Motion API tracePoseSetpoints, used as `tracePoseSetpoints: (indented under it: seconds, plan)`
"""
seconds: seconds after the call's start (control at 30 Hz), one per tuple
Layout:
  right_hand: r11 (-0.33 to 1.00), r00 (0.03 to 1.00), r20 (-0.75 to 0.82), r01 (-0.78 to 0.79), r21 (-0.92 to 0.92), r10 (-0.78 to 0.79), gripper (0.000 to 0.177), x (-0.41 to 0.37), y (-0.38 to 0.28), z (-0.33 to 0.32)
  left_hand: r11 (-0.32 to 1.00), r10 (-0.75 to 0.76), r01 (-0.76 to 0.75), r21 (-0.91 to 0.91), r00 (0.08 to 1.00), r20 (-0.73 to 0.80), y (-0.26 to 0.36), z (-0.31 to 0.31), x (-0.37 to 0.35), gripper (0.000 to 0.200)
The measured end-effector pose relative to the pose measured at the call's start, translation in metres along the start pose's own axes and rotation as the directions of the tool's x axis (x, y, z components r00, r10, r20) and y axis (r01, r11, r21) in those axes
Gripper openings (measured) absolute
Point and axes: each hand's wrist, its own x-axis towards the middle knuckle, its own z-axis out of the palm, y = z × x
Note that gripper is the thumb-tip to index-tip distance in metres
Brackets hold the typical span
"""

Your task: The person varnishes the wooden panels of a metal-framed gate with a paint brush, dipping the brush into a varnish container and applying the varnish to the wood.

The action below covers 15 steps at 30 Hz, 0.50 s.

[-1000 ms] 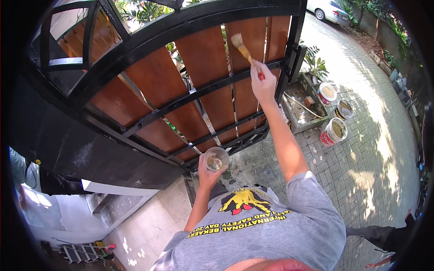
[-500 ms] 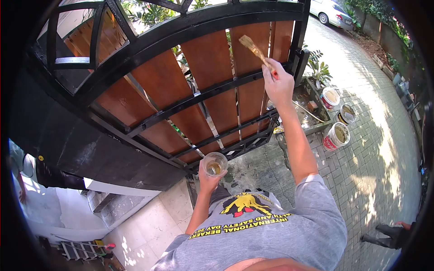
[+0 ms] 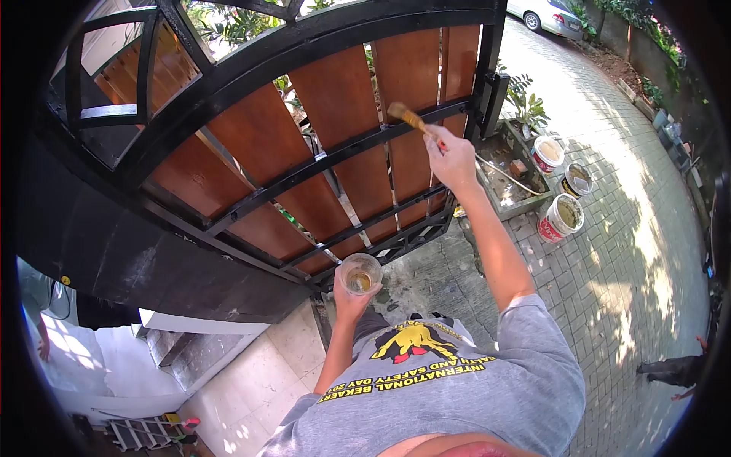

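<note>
Grey short-sleeved tee, bottom centre of the frame

It's got a yellow, black and red graphic point(image 3: 415, 343) on the chest, yellow lettering point(image 3: 411, 377) including "SAFETY DAY", plus dark trousers point(image 3: 371, 326) peeking out below the tee point(image 3: 464, 407).

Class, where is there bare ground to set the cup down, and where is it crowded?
Bare concrete shows between the gate, the cup and the right forearm. Bare paving lies right of the three buckets, which crowd together beside the planter.
</note>
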Motion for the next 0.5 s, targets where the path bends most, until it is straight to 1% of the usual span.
tracePoseSetpoints:
  seconds: [0.1,0.17,0.27,0.3,0.37,0.4,0.5]
  plan:
    - [0.997,0.992,-0.116,-0.037,0.073,0.045,0.025,0.031,-0.018,-0.019,1.0,0.013,-0.014,0.011,1.0,0.002,0.001,0.001,0.001,0.075]
    - [0.99,0.982,-0.184,-0.022,0.142,0.048,0.025,0.05,-0.023,-0.021,1.0,0.009,-0.009,-0.007,1.0,0.01,0.004,0.003,0.002,0.075]
    - [0.995,0.991,-0.134,-0.009,0.095,0.022,0.025,0.053,-0.012,-0.005,1.0,0.009,-0.008,-0.027,1.0,0.03,0.001,0.008,0.004,0.075]
    - [0.994,0.995,-0.022,-0.099,-0.036,0.098,0.024,0.045,-0.01,-0.001,0.999,0.009,-0.008,-0.031,0.999,0.036,-0.001,0.008,0.004,0.075]
    - [0.996,0.994,0.055,-0.091,-0.023,0.092,0.025,0.024,0.0,0.009,0.999,0.023,-0.021,-0.036,0.999,0.038,-0.001,0.009,0.001,0.075]
    - [0.996,0.992,0.091,-0.079,-0.052,0.083,0.025,0.018,0.001,0.009,0.999,0.036,-0.034,-0.038,0.999,0.036,-0.001,0.009,0.004,0.075]
    - [0.99,0.978,0.189,-0.06,-0.125,0.083,0.025,0.005,0.002,0.002,0.998,-0.001,0.002,-0.069,1.0,0.02,0.002,0.005,0.002,0.075]
